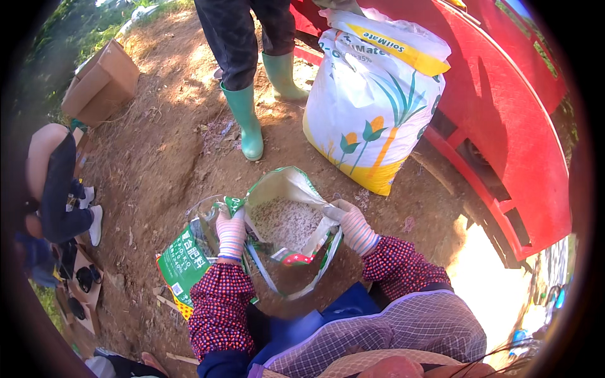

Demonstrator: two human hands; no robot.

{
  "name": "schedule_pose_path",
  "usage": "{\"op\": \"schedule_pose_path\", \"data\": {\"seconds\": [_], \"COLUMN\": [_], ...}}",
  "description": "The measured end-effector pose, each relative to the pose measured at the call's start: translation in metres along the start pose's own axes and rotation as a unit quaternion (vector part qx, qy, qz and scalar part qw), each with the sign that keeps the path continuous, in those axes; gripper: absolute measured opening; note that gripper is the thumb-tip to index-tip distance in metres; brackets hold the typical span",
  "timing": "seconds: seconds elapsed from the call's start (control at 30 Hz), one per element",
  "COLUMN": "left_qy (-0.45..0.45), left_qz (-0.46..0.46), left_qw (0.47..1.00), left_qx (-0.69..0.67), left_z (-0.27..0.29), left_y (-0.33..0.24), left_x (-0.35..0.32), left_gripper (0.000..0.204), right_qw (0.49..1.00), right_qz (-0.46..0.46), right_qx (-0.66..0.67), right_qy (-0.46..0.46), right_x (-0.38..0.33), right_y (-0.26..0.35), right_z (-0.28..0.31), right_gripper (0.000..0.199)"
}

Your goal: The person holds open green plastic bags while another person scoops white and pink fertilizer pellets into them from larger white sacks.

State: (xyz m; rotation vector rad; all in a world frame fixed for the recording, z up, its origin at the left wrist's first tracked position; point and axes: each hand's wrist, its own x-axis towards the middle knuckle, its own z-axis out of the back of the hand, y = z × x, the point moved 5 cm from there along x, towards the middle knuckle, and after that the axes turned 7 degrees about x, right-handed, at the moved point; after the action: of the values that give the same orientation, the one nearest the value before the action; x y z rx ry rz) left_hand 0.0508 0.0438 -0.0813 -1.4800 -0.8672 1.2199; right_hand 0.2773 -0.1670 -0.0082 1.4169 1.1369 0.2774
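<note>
An open bag of pale granules (287,222) stands on the ground in front of me, its mouth spread wide and its outside green and red. My left hand (230,234), in a striped knit glove, is closed on the bag's left rim. On the opposite rim my right hand (354,225), gloved the same way, grips the edge. A pale strip (285,295) loops down on the near side of the bag. Beside my left hand lies a flattened green printed bag (183,261) with a yellow corner, partly hidden behind my sleeve.
A large white and yellow sack (378,107) stands ahead, a co-worker's hand (343,6) at its top. That person wears green rubber boots (242,123). A red metal structure (498,120) runs along the right. A cardboard box (101,82) and another person (57,189) are at left.
</note>
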Motion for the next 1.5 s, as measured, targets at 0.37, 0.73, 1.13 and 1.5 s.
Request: {"op": "schedule_pose_path", "data": {"seconds": [0.37,0.73,1.13,1.5], "left_qy": [-0.011,-0.022,-0.04,-0.023], "left_qz": [0.013,0.013,0.008,0.013], "left_qw": [0.999,0.998,0.987,0.992], "left_qx": [0.037,0.064,0.154,0.123], "left_z": [0.003,0.006,0.006,0.016], "left_y": [-0.002,-0.016,-0.02,-0.015], "left_x": [-0.001,-0.005,-0.007,-0.007], "left_gripper": [0.027,0.026,0.031,0.034], "right_qw": [1.0,1.0,0.999,0.997], "right_qz": [-0.002,0.001,0.016,0.009], "right_qx": [-0.011,0.013,0.05,0.079], "right_qy": [0.007,0.0,0.004,-0.012], "right_x": [-0.002,0.008,0.007,0.007], "right_y": [0.003,-0.002,-0.003,-0.002], "right_z": [-0.005,0.003,0.005,-0.007], "right_gripper": [0.022,0.024,0.022,0.02]}}
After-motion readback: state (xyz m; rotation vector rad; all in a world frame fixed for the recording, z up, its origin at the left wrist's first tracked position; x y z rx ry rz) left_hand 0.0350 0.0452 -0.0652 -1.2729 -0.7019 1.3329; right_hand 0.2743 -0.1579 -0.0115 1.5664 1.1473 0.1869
